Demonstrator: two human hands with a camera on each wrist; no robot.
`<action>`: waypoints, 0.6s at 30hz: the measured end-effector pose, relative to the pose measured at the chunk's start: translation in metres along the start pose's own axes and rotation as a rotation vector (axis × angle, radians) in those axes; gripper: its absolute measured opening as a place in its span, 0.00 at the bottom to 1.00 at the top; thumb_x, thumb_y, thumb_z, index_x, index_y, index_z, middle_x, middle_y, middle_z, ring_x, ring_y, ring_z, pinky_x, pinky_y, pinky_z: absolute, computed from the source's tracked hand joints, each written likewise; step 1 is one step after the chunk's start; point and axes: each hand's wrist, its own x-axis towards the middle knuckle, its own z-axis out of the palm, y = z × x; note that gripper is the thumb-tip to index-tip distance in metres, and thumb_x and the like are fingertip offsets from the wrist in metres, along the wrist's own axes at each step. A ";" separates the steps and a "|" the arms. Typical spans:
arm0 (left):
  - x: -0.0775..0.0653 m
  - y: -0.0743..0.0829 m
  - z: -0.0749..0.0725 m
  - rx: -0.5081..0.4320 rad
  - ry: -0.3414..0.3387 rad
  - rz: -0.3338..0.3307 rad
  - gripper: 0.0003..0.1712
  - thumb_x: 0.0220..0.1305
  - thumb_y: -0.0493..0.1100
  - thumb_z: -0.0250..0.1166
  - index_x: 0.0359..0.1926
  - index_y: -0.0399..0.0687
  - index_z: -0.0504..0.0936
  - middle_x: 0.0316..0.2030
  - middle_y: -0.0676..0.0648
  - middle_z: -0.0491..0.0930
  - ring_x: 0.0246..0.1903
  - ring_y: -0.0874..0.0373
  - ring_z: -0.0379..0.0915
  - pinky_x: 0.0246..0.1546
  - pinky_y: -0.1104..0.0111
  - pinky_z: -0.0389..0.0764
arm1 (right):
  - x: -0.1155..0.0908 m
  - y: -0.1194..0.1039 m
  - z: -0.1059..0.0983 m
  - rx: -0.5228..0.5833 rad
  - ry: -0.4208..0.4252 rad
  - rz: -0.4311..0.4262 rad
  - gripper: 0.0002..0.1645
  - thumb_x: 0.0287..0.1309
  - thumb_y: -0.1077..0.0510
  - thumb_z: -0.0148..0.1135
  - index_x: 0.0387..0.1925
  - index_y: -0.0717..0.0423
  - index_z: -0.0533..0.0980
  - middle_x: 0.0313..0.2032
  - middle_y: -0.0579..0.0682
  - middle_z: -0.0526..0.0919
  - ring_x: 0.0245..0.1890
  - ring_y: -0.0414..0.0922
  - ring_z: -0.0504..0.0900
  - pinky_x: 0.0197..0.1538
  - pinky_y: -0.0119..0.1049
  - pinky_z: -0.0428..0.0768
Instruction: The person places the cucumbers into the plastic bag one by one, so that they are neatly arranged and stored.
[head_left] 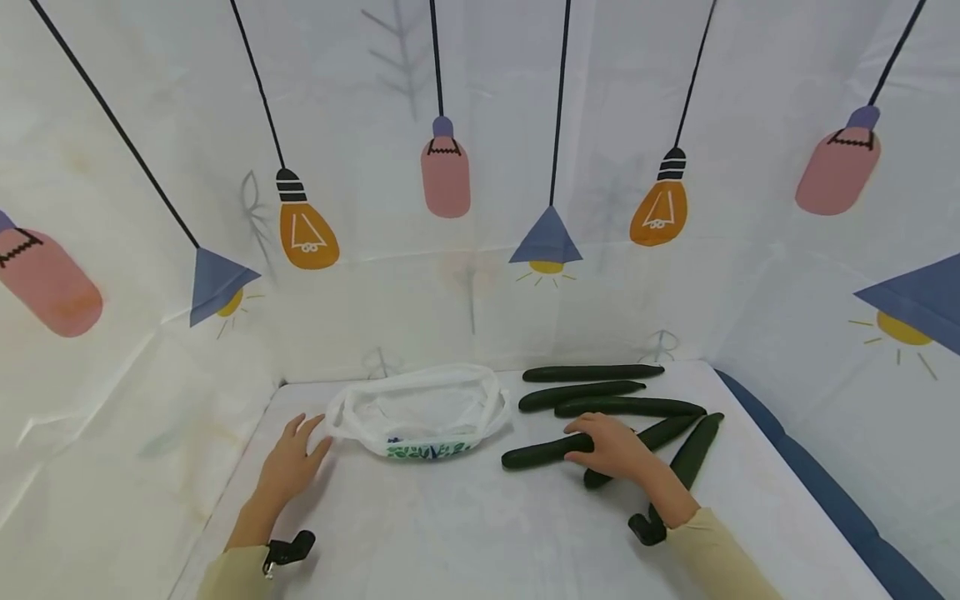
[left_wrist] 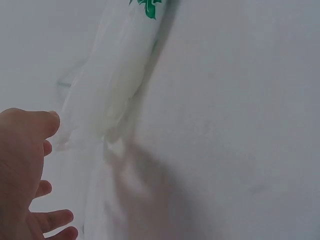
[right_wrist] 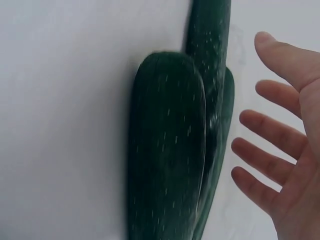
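A white plastic bag point(head_left: 429, 417) with green leaf print lies at the back of the table, its mouth spread wide. My left hand point(head_left: 288, 462) is at the bag's left end, fingers spread. In the left wrist view, that hand point(left_wrist: 25, 170) has its thumb close to the bag's edge point(left_wrist: 110, 85); whether they touch I cannot tell. Over the right end of a dark green cucumber point(head_left: 536, 454) is my right hand point(head_left: 615, 446). The right wrist view shows the hand point(right_wrist: 285, 140) with fingers extended and apart, beside several cucumbers point(right_wrist: 167, 145), holding nothing.
More cucumbers lie at the back right: one by the far edge point(head_left: 592, 372), two just in front point(head_left: 581, 395) and others slanting point(head_left: 697, 450) beneath or beside my right forearm. A white sheet printed with lamps point(head_left: 480, 300) hangs behind the white table point(head_left: 435, 533).
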 end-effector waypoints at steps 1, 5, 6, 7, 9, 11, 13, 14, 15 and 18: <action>0.004 0.000 0.002 -0.006 0.000 0.002 0.33 0.72 0.54 0.54 0.67 0.36 0.65 0.65 0.23 0.55 0.57 0.23 0.62 0.50 0.35 0.67 | 0.002 -0.001 0.002 0.011 -0.008 -0.003 0.24 0.55 0.45 0.70 0.49 0.55 0.81 0.46 0.48 0.81 0.48 0.50 0.79 0.48 0.48 0.79; 0.017 0.000 0.004 -0.059 -0.015 -0.013 0.35 0.71 0.58 0.53 0.67 0.37 0.66 0.66 0.23 0.52 0.58 0.23 0.60 0.50 0.34 0.66 | 0.013 -0.004 0.008 0.069 -0.036 -0.011 0.23 0.55 0.46 0.71 0.48 0.55 0.82 0.45 0.48 0.82 0.47 0.50 0.80 0.49 0.49 0.78; 0.020 0.000 0.004 -0.078 -0.022 -0.020 0.36 0.71 0.59 0.53 0.67 0.37 0.66 0.66 0.23 0.52 0.59 0.23 0.59 0.51 0.33 0.65 | 0.016 -0.005 0.010 0.078 -0.043 -0.013 0.23 0.54 0.46 0.71 0.48 0.55 0.82 0.45 0.47 0.82 0.48 0.50 0.80 0.49 0.49 0.78; 0.023 0.001 0.004 -0.098 -0.029 -0.028 0.37 0.71 0.60 0.53 0.67 0.37 0.66 0.67 0.22 0.51 0.60 0.23 0.58 0.51 0.33 0.65 | 0.019 -0.005 0.011 0.086 -0.050 -0.013 0.23 0.54 0.46 0.71 0.48 0.54 0.82 0.46 0.47 0.83 0.48 0.49 0.80 0.50 0.49 0.78; 0.029 0.002 0.006 -0.142 -0.044 -0.042 0.38 0.70 0.61 0.54 0.67 0.37 0.66 0.67 0.22 0.49 0.62 0.23 0.53 0.54 0.32 0.62 | 0.024 -0.004 0.014 0.086 -0.057 -0.015 0.22 0.53 0.46 0.72 0.47 0.53 0.82 0.46 0.45 0.83 0.50 0.48 0.79 0.52 0.49 0.77; 0.034 0.004 0.008 -0.180 -0.056 -0.058 0.38 0.69 0.61 0.56 0.67 0.37 0.66 0.67 0.21 0.49 0.64 0.23 0.48 0.57 0.32 0.57 | 0.027 -0.003 0.016 0.087 -0.057 -0.014 0.21 0.53 0.47 0.72 0.47 0.52 0.83 0.47 0.44 0.83 0.51 0.48 0.79 0.54 0.49 0.76; 0.040 0.006 0.012 -0.209 -0.069 -0.082 0.38 0.67 0.60 0.58 0.67 0.37 0.66 0.68 0.22 0.49 0.67 0.24 0.44 0.59 0.32 0.53 | 0.027 -0.003 0.018 0.099 -0.062 -0.006 0.20 0.52 0.49 0.73 0.46 0.51 0.83 0.46 0.44 0.83 0.51 0.48 0.79 0.55 0.50 0.75; 0.042 0.007 0.014 -0.220 -0.075 -0.093 0.39 0.67 0.59 0.59 0.68 0.38 0.66 0.68 0.22 0.50 0.67 0.25 0.42 0.60 0.32 0.51 | 0.026 -0.002 0.020 0.104 -0.066 -0.001 0.19 0.52 0.50 0.73 0.46 0.51 0.83 0.46 0.44 0.83 0.51 0.49 0.79 0.55 0.50 0.75; 0.045 0.009 0.017 -0.231 -0.084 -0.108 0.39 0.66 0.59 0.60 0.68 0.38 0.66 0.68 0.22 0.50 0.68 0.26 0.41 0.61 0.33 0.50 | 0.025 -0.002 0.021 0.108 -0.074 0.007 0.19 0.52 0.50 0.73 0.45 0.50 0.83 0.46 0.43 0.83 0.51 0.48 0.79 0.55 0.50 0.75; 0.050 0.013 0.025 -0.255 -0.114 -0.138 0.41 0.64 0.58 0.63 0.69 0.38 0.64 0.68 0.24 0.53 0.69 0.28 0.40 0.63 0.36 0.50 | 0.022 0.002 0.026 0.120 -0.091 0.017 0.18 0.50 0.52 0.74 0.45 0.48 0.83 0.45 0.42 0.83 0.50 0.48 0.79 0.54 0.50 0.76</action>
